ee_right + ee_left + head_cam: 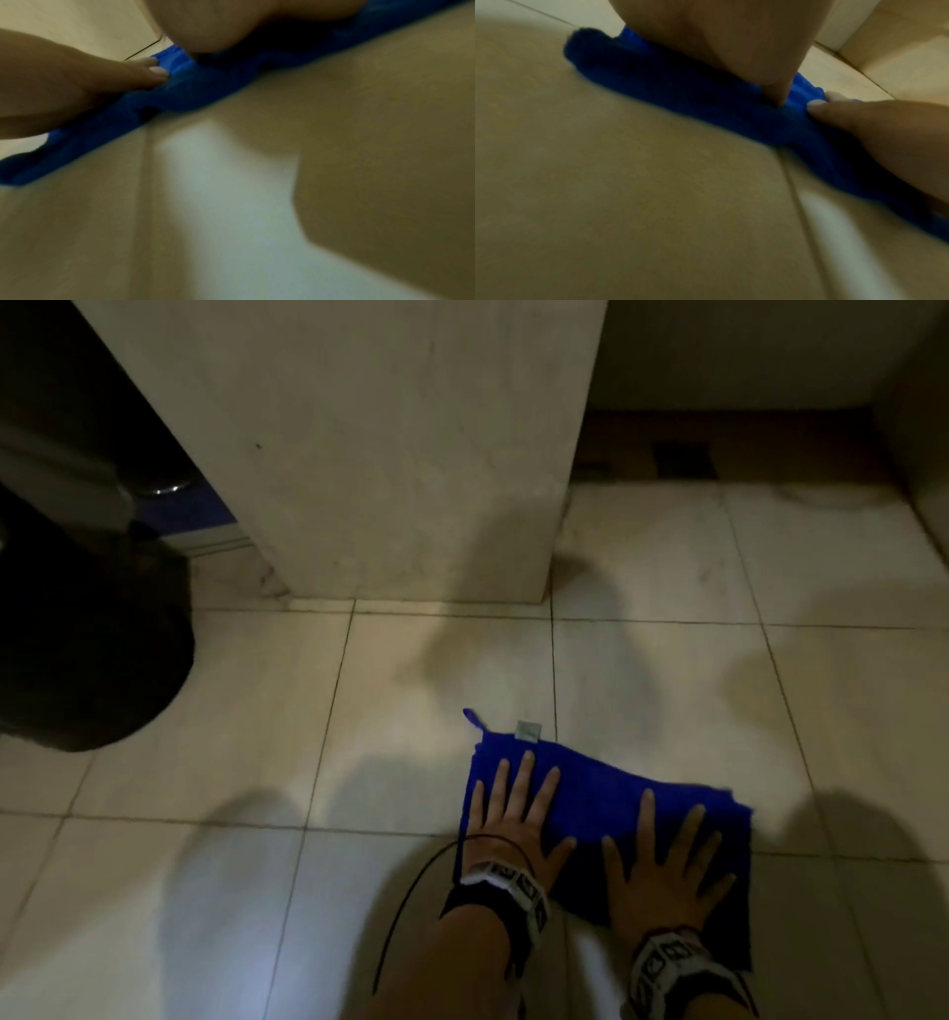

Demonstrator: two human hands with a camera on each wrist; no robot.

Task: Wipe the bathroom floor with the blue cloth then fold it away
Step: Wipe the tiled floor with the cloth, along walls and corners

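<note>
The blue cloth (595,796) lies spread flat on the pale tiled floor (257,711), a small grey tag and a loop at its far edge. My left hand (513,809) lies flat on its left part, fingers straight and spread. My right hand (662,865) lies flat on its right part, fingers spread too. In the left wrist view the cloth (680,89) runs under my left palm (718,40), and the right hand's fingertips (818,105) press on it. The right wrist view shows the cloth (195,89) with the left hand's fingertips (156,71) on it.
A pale square pillar or cabinet side (390,454) stands on the floor ahead. A dark round bin (87,649) sits at the left. A dark floor drain (683,459) lies in a recessed strip at the back right. A black cable (405,906) trails from my left wrist.
</note>
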